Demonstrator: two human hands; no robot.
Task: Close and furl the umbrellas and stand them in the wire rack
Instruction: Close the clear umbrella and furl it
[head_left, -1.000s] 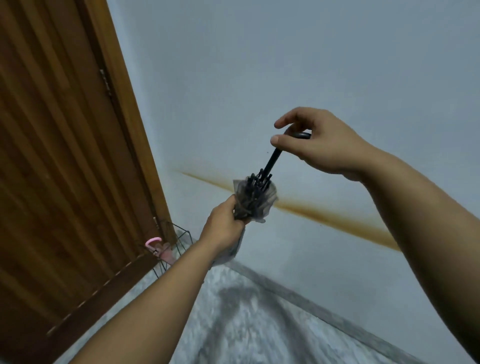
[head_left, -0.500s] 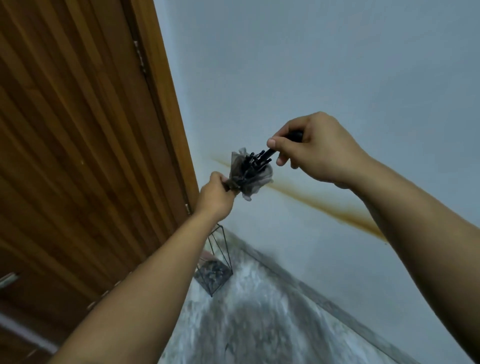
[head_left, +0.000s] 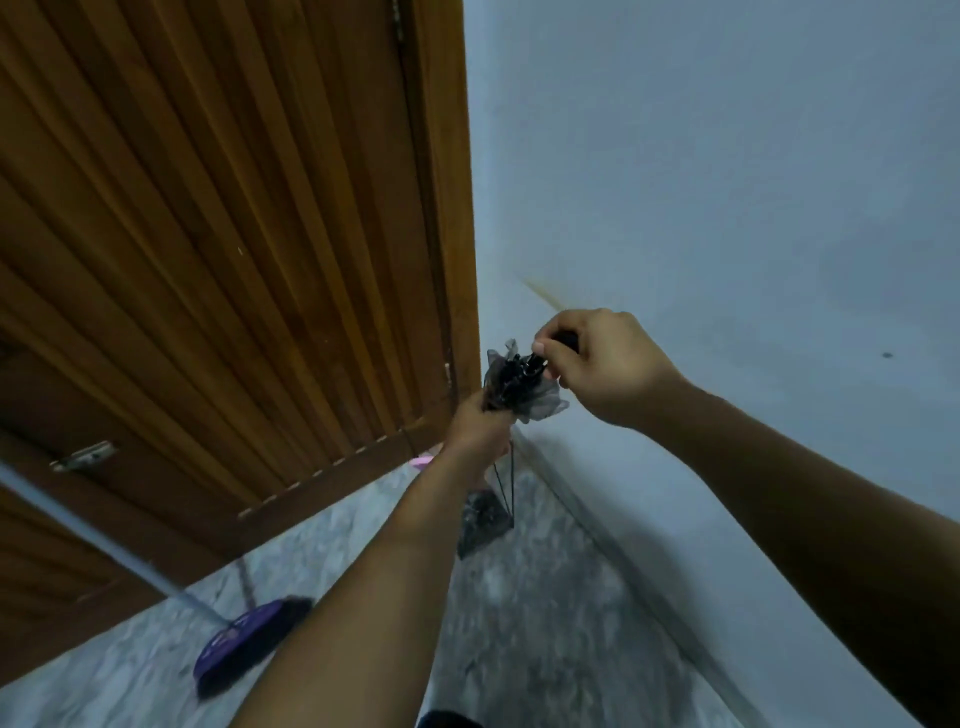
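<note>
Fingers of the right hand (head_left: 602, 364) curl round the black handle (head_left: 569, 341) of the umbrella (head_left: 519, 384); only a short dark stub of that handle shows past the knuckles, the rest is covered. Thumb and forefinger sit just beside the cluster of black rib tips. The left hand (head_left: 480, 431) grips the gathered grey canopy just below those tips, fingers wrapped round it and seen only from the back of the hand. Translucent fabric bunches out between the two hands. Lower canopy: hidden behind the left hand and forearm, so whether it is fully furled cannot be told.

Umbrella is held in the air near the corner where the wooden door (head_left: 234, 234) meets the pale wall (head_left: 727, 182), above the wire rack (head_left: 491, 512). Rack stands on the mottled floor (head_left: 545, 623) by the wall; only a few thin black wires and a dark base show, the remainder blocked by the left forearm. A pink item (head_left: 422, 461) peeks out beside the left wrist, too cut off to identify.

Lower left: a purple brush head (head_left: 249, 636) with dark bristles lies on the floor, blurred, its pale pole (head_left: 104, 545) running off the left edge.
</note>
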